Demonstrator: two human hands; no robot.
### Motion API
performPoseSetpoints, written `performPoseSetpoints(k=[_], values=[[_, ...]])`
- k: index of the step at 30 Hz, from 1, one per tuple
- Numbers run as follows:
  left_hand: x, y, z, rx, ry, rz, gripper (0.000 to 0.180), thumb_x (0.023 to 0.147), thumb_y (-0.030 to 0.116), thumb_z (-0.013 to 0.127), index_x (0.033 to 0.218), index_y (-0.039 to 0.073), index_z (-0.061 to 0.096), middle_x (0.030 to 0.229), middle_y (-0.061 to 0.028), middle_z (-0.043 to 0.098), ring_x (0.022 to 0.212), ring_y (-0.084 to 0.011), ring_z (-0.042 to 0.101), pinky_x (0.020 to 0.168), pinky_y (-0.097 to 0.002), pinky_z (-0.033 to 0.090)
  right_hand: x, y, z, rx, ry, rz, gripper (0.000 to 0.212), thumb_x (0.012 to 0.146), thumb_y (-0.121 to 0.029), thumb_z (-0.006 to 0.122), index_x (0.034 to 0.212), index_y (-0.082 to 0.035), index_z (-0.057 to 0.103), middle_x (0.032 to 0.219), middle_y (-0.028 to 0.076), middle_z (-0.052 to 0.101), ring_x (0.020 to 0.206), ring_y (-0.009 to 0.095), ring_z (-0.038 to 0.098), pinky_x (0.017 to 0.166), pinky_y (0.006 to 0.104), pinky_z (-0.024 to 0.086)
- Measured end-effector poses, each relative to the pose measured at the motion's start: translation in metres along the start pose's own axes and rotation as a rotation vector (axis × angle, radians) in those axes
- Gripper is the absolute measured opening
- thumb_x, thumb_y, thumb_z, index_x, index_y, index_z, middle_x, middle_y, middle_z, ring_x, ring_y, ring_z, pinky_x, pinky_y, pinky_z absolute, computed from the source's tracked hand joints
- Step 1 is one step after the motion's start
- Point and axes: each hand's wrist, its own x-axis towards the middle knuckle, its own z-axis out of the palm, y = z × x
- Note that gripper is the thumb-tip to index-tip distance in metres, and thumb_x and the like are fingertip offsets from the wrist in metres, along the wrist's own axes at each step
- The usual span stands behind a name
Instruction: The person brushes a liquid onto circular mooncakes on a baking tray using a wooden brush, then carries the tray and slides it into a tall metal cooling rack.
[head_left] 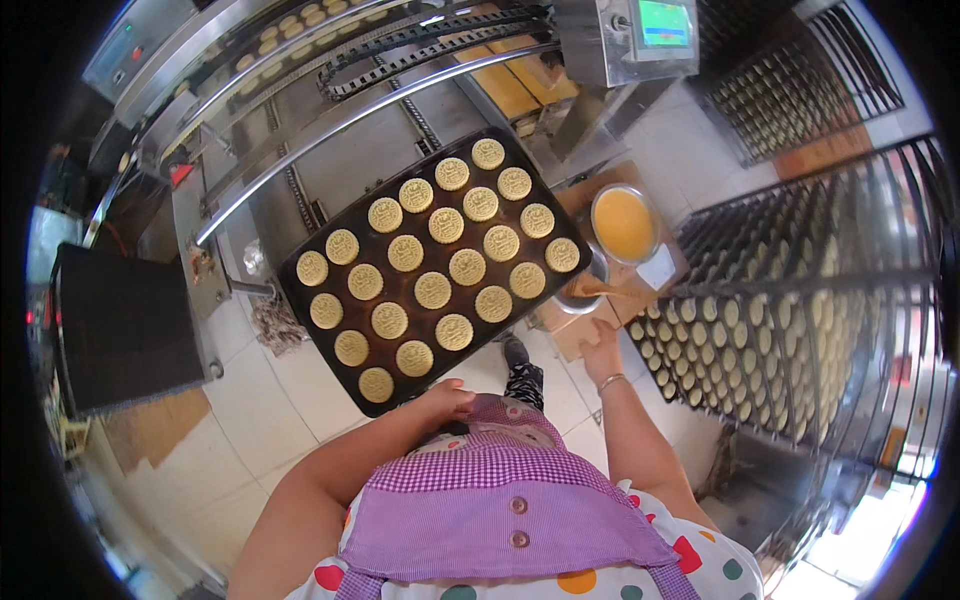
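Observation:
A dark baking tray holds rows of round, pale, stamped pastries and lies tilted in front of me, its far side against the machine. My left hand is closed beside the tray's near edge, close to my apron; what its fingers hold, if anything, is hidden. On the right, my right hand reaches forward with fingers apart and nothing in them. Just beyond its fingertips, a wooden-handled tool lies across a metal bowl, partly hidden by the tray. Behind that stands a bowl of orange-yellow liquid.
A machine with a metal rail and chains spans the far side, with a control screen on its right. Racks of pastry-filled trays stand close on the right. A black panel stands at left. A foot shows below the tray.

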Motion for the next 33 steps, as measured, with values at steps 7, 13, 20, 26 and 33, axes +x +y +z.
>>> performPoseSetpoints(k=[7, 13, 20, 26, 33], values=[[0.027, -0.013, 0.056, -1.152, 0.546, 0.246, 0.018, 0.091, 0.016, 0.049, 0.097, 0.000, 0.046, 0.087, -0.0123, 0.051, 0.081, -0.0275, 0.056, 0.071, -0.0355, 0.053, 0.114, 0.127, -0.033, -0.155, -0.005, 0.092, 0.069, 0.067, -0.019, 0.072, 0.126, 0.003, 0.044, 0.129, 0.025, 0.042, 0.122, 0.034, 0.039, 0.103, 0.0392, 0.033], [0.043, 0.018, 0.077, -1.223, 0.705, 0.374, 0.011, 0.090, 0.006, 0.044, 0.098, -0.002, 0.048, 0.089, -0.0148, 0.054, 0.079, -0.0270, 0.059, 0.071, -0.0356, 0.056, 0.160, 0.201, -0.018, 0.384, -0.180, 0.464, 0.051, 0.072, -0.013, 0.072, 0.116, 0.004, 0.051, 0.100, 0.014, 0.060, 0.091, 0.022, 0.056, 0.076, 0.0289, 0.046], [0.045, 0.002, 0.077, -1.181, 0.854, 0.420, 0.013, 0.087, -0.001, 0.045, 0.100, -0.001, 0.048, 0.089, -0.0139, 0.058, 0.077, -0.0269, 0.061, 0.067, -0.0348, 0.057, 0.178, 0.099, -0.055, 0.616, -0.119, 0.222, 0.025, 0.078, -0.003, 0.065, 0.101, 0.000, 0.058, 0.081, 0.005, 0.061, 0.072, 0.012, 0.058, 0.066, 0.0232, 0.047], [0.029, -0.004, 0.078, -1.135, 0.810, 0.315, 0.015, 0.088, -0.001, 0.046, 0.102, 0.000, 0.049, 0.094, -0.0128, 0.060, 0.082, -0.0240, 0.063, 0.070, -0.0307, 0.056, 0.202, 0.087, 0.004, 0.595, -0.207, 0.088, 0.030, 0.078, -0.003, 0.064, 0.108, -0.002, 0.059, 0.099, 0.005, 0.063, 0.091, 0.014, 0.058, 0.083, 0.0265, 0.045], [0.017, -0.007, 0.067, -1.083, 0.784, 0.259, 0.019, 0.089, 0.001, 0.048, 0.108, 0.002, 0.044, 0.099, -0.0132, 0.059, 0.087, -0.0252, 0.062, 0.073, -0.0319, 0.055, 0.207, 0.081, 0.049, 0.238, -0.345, -0.211, 0.046, 0.079, -0.008, 0.060, 0.124, -0.004, 0.050, 0.102, 0.012, 0.063, 0.099, 0.025, 0.058, 0.089, 0.0309, 0.043]])
